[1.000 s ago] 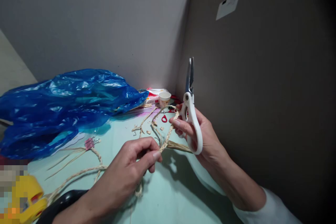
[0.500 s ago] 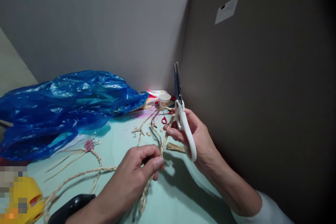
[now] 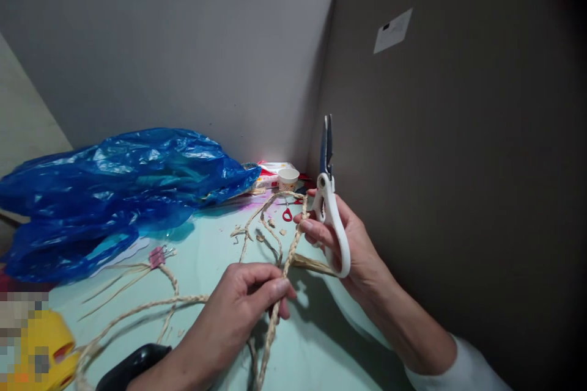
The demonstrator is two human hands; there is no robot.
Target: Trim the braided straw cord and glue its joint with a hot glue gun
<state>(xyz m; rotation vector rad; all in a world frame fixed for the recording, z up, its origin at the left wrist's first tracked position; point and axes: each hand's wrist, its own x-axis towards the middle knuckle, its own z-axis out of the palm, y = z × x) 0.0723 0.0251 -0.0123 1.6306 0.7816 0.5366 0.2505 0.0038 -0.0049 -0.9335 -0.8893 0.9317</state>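
While the braided straw cord [image 3: 290, 255] is stretched between the 2 hands, it is pinched by the left hand [image 3: 243, 302]; the right hand [image 3: 353, 244] is closed on white scissors [image 3: 333, 226]. It is judged light, limp, easily frayed, best gripped beside the left fingertips [image 3: 279, 287].

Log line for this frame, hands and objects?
left hand: pinching tan braided straw cord | right hand: gripping white-handled scissors, blades up, fingertips on cord

Yellow thing [image 3: 55, 343] near left pixelated, cut by edge. Braided cord [image 3: 274, 317] runs off near edge. Scissors [image 3: 335, 233] handle partly hidden by right hand [image 3: 358, 252]. Wall label [image 3: 392, 30] unreadable; far-corner clutter [image 3: 271, 170] possibly boxes.
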